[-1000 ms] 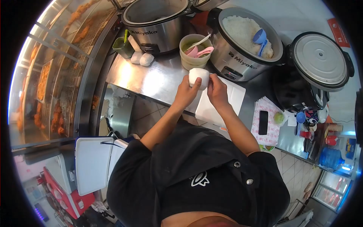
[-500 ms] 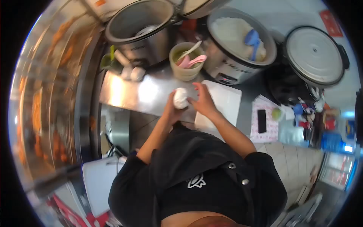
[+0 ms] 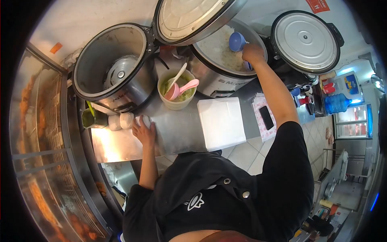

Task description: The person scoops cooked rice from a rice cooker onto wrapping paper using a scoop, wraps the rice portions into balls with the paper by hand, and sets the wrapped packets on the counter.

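Note:
At the left of the counter, my left hand [image 3: 144,134] has its fingers around a white paper-wrapped bundle [image 3: 146,120], which rests on the metal. Two similar wrapped bundles [image 3: 121,121] sit beside it in a row. My right hand [image 3: 253,55] reaches over the rice cooker [image 3: 219,85] on the right and is closed on the handle of a blue scoop [image 3: 237,41]. White rice [image 3: 219,50] fills much of that cooker, and the scoop's cup shows above it. A stack of white paper sheets [image 3: 221,123] lies between my arms.
A second cooker [image 3: 114,60] stands open at the left, with a raised lid [image 3: 189,18] near it. Between the cookers is a tub [image 3: 177,103] with pink and white spoons. A phone [image 3: 266,117] lies on printed paper. A lidded pot [image 3: 305,38] stands farther right.
My left hand moved left with the white bundle, which now rests beside the other two. My right hand left the bundle's side and now grips the blue scoop. The view has shifted.

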Motion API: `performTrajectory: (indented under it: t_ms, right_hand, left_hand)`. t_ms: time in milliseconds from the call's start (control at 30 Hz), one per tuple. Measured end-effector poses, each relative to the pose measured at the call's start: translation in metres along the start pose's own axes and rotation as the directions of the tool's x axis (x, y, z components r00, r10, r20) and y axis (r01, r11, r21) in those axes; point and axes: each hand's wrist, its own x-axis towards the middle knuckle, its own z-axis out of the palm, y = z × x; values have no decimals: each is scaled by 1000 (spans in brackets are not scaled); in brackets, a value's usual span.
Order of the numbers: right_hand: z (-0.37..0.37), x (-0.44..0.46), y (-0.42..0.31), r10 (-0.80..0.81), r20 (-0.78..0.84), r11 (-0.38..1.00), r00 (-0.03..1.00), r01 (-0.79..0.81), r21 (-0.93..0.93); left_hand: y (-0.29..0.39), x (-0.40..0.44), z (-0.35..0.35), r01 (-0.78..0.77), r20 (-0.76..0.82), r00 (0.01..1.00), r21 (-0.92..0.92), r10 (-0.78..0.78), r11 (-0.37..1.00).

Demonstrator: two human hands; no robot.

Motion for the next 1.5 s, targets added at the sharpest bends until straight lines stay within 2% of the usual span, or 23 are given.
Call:
performTrajectory:
  t_ms: [133,200,300,333,400,433,467,567,633,700,767,800,867,933,1000,1133,1233,1267,1333,1367,1400,1467,1500]
  right_hand:
    - [-5,-3,2,-24,-131,1000,991,25,3]
    - [2,11,14,-174,-314,984,933,153,-89]
    - [41,66,50,-236,-312,971,920,234,-44]
    - [26,51,47,-232,-313,972,921,229,-46]
    - [-28,3,35,-18,-393,999,919,2,-41]
    - [-35,2,39,-19,-394,999,919,0,-48]
    - [-40,1,47,-109,-391,986,914,51,-156]
    - [-23,21,67,-288,-267,917,920,184,-355]
    - [-19,27,67,-371,-150,859,916,278,-430]
    - [-32,10,59,-409,-70,838,910,344,-423]
    - [-45,-8,49,-425,-8,824,905,383,-417]
    - [-49,-18,45,-441,51,811,896,422,-404]
    - [-56,-32,40,-473,124,785,872,482,-389]
    - [-59,-48,31,-509,199,755,838,545,-364]
    - [-61,-68,19,-637,76,759,767,641,-115]
    - [-107,-68,-14,-628,72,773,775,632,-56]
    - [-84,-34,-30,-661,90,749,745,663,14]
    - [-86,-32,-27,-656,84,754,750,657,23]
    - [-101,-24,-21,-554,358,832,752,520,195]
    - [-94,-18,-6,-508,381,852,772,385,355]
    - [-82,-16,9,-509,380,850,772,383,362]
    - [-69,-14,33,-468,478,713,743,-2,701]
    - [-59,-18,43,-447,455,633,770,-88,770]
  left_hand:
    - [-12,10,8,-93,-14,995,59,94,994]
    - [-11,17,2,-82,-3,997,76,83,994]
    - [-9,22,-1,-96,25,995,51,95,994]
    - [-9,21,1,-91,-18,996,31,91,995]
    - [-6,17,2,-85,-62,995,3,85,996]
    - [-1,13,-1,-172,-159,976,-130,150,976]
    - [6,9,-2,-266,-265,944,-251,198,931]
    - [60,-7,-13,-520,-187,847,-484,497,704]
    - [128,-2,-43,-669,-194,633,-625,750,403]
    - [195,5,-65,-549,-62,577,-768,815,330]
    - [243,6,-43,-367,16,694,-853,720,372]
    - [258,11,-35,-367,10,694,-856,720,366]
    - [277,18,-20,-166,138,708,-921,693,353]
    - [280,19,-14,-218,131,695,-898,707,381]
    - [279,24,-19,-78,196,629,-947,752,312]
    - [277,32,-22,-91,246,605,-923,757,373]
    - [279,27,-16,-188,205,601,-903,772,386]
    - [279,25,-18,-194,208,592,-901,779,388]
    - [279,28,-21,-112,260,593,-911,762,397]
    - [279,30,-21,-124,258,589,-908,766,401]
    - [278,28,-21,-92,261,596,-917,759,388]
    - [277,29,-27,-70,257,611,-925,749,374]
    - [273,30,-32,-111,224,620,-924,752,366]
